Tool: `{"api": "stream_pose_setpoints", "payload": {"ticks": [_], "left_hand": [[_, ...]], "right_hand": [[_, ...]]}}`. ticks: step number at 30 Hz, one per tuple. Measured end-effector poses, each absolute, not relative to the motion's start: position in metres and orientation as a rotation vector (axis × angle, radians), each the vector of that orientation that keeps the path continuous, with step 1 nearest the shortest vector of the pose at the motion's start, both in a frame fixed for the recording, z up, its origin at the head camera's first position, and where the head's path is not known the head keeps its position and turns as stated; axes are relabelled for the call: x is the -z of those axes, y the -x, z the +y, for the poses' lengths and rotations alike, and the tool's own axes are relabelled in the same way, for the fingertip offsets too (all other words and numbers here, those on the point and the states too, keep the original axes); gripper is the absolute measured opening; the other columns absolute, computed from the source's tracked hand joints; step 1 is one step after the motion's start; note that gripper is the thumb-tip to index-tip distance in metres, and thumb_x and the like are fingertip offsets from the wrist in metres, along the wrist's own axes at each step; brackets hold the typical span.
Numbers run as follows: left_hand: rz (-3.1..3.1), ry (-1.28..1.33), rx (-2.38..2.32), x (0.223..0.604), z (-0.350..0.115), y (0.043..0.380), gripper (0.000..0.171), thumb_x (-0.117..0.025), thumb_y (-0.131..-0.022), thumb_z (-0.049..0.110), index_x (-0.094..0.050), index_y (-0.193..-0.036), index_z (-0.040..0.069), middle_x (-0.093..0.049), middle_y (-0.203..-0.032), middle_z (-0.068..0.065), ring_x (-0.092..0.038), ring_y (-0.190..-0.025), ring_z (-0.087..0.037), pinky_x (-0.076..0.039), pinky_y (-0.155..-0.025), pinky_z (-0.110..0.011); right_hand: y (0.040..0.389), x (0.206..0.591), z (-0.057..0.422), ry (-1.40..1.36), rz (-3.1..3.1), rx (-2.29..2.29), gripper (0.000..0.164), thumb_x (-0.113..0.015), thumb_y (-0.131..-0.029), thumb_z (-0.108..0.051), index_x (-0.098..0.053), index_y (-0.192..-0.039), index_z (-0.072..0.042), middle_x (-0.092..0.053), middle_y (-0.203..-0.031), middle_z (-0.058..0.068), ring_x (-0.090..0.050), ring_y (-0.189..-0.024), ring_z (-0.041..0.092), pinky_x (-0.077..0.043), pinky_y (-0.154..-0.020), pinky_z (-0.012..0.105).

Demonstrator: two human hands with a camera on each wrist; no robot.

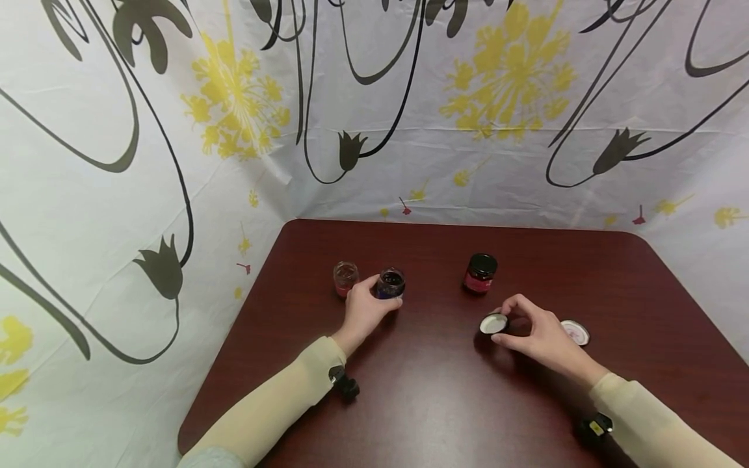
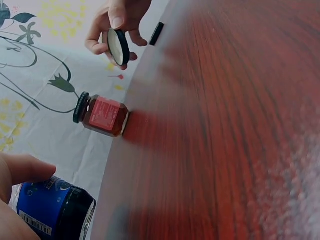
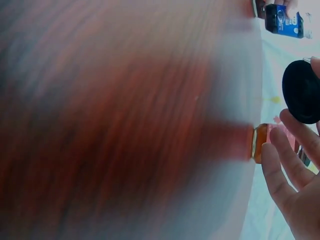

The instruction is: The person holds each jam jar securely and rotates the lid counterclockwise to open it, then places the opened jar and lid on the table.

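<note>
My left hand (image 1: 364,311) grips an uncapped glass jar with a blue label (image 2: 42,207), held slightly above the table, its dark contents visible through the mouth. Right beside it stands another uncapped glass jar (image 1: 345,278) with a red label. Between thumb and fingers, my right hand (image 1: 541,335) pinches a round lid (image 1: 493,324), black outside and white inside, clear of the tabletop. Under that hand's far side a second lid (image 1: 576,333) lies on the table, pale inside facing up. A red-labelled jar (image 1: 478,283) with its black lid on stands upright beyond the right hand.
The dark red wooden table (image 1: 421,396) has rounded corners and a glossy top. A white patterned cloth (image 1: 409,169) hangs along its back and left side. Each wrist wears a small black camera, such as the left one (image 1: 345,383).
</note>
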State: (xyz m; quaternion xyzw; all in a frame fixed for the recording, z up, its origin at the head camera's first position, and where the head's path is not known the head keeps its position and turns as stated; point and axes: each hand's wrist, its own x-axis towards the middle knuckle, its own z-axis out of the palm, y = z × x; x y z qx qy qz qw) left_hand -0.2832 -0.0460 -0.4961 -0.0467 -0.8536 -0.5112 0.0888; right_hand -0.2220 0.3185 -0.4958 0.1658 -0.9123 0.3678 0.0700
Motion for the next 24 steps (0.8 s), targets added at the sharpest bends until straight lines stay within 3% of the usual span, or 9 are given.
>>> {"api": "stream_pose_setpoints", "payload": {"ticks": [10, 24], "left_hand": [[-2.539, 0.108, 1.516, 0.499, -0.045, 0.291, 0.062, -0.09, -0.073, 0.026, -0.068, -0.129, 0.012, -0.072, -0.116, -0.002, -0.063, -0.112, -0.023, -0.049, -0.096, -0.044], [-2.522, 0.112, 1.551, 0.506, -0.041, 0.298, 0.065, -0.09, -0.073, 0.025, -0.066, -0.132, 0.009, -0.071, -0.119, -0.005, -0.064, -0.112, -0.022, -0.051, -0.094, -0.043]], "right_hand": [[0.222, 0.499, 0.326, -0.508, -2.77, -1.108, 0.049, -0.088, -0.077, -0.042, -0.055, -0.106, -0.023, -0.068, -0.113, -0.012, -0.067, -0.098, 0.009, -0.046, -0.082, 0.018], [0.222, 0.505, 0.335, -0.496, -2.854, -0.887, 0.047, -0.083, -0.076, -0.055, -0.055, -0.1, -0.026, -0.07, -0.111, -0.013, -0.064, -0.092, 0.007, -0.046, -0.076, 0.025]]}}
